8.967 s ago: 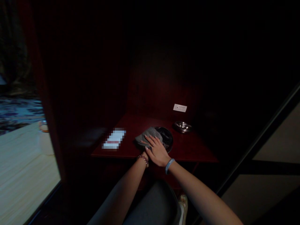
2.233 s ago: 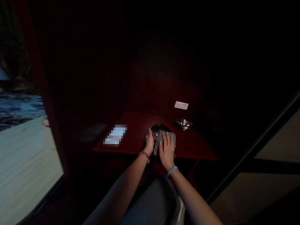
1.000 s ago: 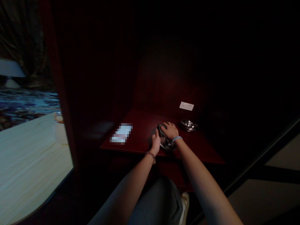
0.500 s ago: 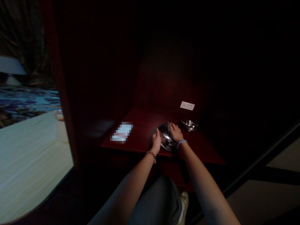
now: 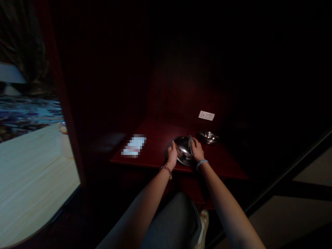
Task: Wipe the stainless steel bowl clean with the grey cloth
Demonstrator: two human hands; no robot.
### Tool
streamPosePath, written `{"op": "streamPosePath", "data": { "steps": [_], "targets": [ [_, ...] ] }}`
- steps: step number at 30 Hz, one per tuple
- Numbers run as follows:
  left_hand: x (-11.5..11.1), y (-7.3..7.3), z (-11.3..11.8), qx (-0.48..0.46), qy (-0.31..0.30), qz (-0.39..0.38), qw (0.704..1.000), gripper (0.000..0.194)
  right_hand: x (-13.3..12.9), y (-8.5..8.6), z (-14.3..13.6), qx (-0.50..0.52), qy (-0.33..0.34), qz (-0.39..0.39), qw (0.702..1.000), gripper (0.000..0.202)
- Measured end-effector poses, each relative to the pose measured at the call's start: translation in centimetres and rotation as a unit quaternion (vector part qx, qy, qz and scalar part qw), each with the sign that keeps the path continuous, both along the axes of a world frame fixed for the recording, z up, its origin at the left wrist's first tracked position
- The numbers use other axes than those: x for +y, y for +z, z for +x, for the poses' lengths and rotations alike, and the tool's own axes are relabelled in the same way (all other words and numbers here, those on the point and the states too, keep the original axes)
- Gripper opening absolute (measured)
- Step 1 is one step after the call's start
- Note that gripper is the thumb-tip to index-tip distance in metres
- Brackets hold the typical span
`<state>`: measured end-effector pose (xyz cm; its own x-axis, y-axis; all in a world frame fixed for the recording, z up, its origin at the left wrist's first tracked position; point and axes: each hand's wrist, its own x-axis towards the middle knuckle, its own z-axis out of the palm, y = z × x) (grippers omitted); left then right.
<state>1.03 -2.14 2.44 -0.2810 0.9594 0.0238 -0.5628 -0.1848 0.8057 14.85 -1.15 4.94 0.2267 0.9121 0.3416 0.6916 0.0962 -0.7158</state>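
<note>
Metal dish [image 5: 183,154]: centre of the frame, on the dark red table [image 5: 155,148], tilted between both hands.
Left hand [image 5: 172,155]: clasps the dish's left rim.
Right hand [image 5: 197,151]: presses a grey cloth [image 5: 191,144] against its right edge.
Handling: probably light, rigid and slick; the rim looks the surest hold.
Nearby: second steel dish [image 5: 209,137] just right; white wall plate [image 5: 206,115] above.
Writing: blurred card [image 5: 134,146] at left, nothing legible.

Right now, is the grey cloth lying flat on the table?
No, the right hand presses the grey cloth against the metal dish.
</note>
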Motion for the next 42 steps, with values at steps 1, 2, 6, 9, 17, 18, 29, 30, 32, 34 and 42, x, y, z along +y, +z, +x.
{"op": "streamPosePath", "data": {
  "steps": [1, 2, 6, 9, 17, 18, 29, 30, 32, 34, 42],
  "targets": [
    [-0.1, 0.1, 0.0, -0.001, -0.001, -0.003, 1.000, 0.057, -0.1, -0.2, 0.0, 0.006, -0.001, 0.005, 1.000, 0.055],
    [-0.1, 0.1, 0.0, -0.002, -0.002, -0.005, 1.000, 0.056, -0.1, -0.4, 0.1, 0.013, -0.003, 0.011, 1.000, 0.055],
    [-0.1, 0.1, -0.1, -0.002, -0.008, -0.007, 1.000, 0.052, -0.1, -1.5, 0.3, 0.046, -0.008, 0.056, 0.997, 0.056],
    [0.2, -0.1, -0.1, 0.006, -0.008, -0.011, 1.000, 0.052, 0.0, -2.5, 0.6, 0.076, 0.002, 0.086, 0.993, 0.057],
    [1.0, -1.0, -0.1, 0.033, 0.011, 0.001, 0.999, 0.058, -0.3, -5.2, 1.7, 0.174, 0.055, 0.158, 0.970, 0.058],
    [1.1, -1.0, -0.1, 0.031, 0.010, 0.001, 0.999, 0.059, -0.3, -5.3, 1.7, 0.180, 0.057, 0.161, 0.969, 0.057],
    [1.6, -1.4, -0.5, -0.029, 0.006, -0.025, 0.999, 0.054, -0.5, -5.6, 1.3, 0.170, 0.067, 0.152, 0.971, 0.056],
    [1.7, -1.5, -0.5, -0.038, 0.003, -0.027, 0.999, 0.053, -0.6, -5.6, 1.2, 0.161, 0.071, 0.152, 0.973, 0.056],
    [2.0, -1.7, -0.6, -0.053, -0.003, -0.030, 0.998, 0.051, -0.8, -5.5, 1.0, 0.135, 0.080, 0.158, 0.975, 0.055],
    [2.2, -1.8, -0.6, -0.064, 0.001, -0.032, 0.997, 0.049, -1.1, -5.3, 0.7, 0.095, 0.089, 0.163, 0.978, 0.054],
    [3.0, -2.0, -1.0, -0.160, -0.002, -0.073, 0.984, 0.048, -3.6, -3.6, -1.3, -0.151, 0.165, 0.210, 0.952, 0.056]
  ]
}}
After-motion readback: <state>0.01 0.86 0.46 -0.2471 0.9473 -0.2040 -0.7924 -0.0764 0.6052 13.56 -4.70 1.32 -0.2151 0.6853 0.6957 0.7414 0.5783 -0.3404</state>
